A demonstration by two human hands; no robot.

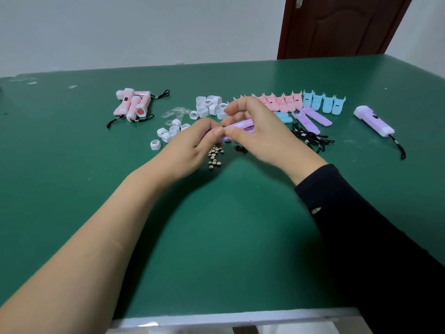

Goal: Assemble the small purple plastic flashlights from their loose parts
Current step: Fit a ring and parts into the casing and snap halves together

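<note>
Both hands are working above the middle of the worktop (216, 225), nearer its far edge than its near one. The left hand (192, 141) is pinching one end of a half-built purple flashlight body (240, 123) between thumb and curled fingers. The right hand (257, 133) is gripping the other end, thumb pressing close to the left thumb, its upper fingers lifting loosely bent over the piece. The fingers are hiding the spot being worked on, so I cannot tell whether a cell, a contact or a second shell is going in. The likeliest slip, as I am judging it, is a small inner part popping loose while the two thumbs are squeezing together. It would be dropping straight into the heap of button cells (215, 156) lying right beneath the hands, where it would be hard to find. A wrist sweeping low is also risking scattering those cells toward the near edge, and pressing shells that are sitting askew is risking bent clips. The spare purple shell halves (313, 119) and black lanyards (310, 138) are waiting just to the right of the right hand. A finished purple flashlight (374, 120) is lying toward the right edge, well apart.
</note>
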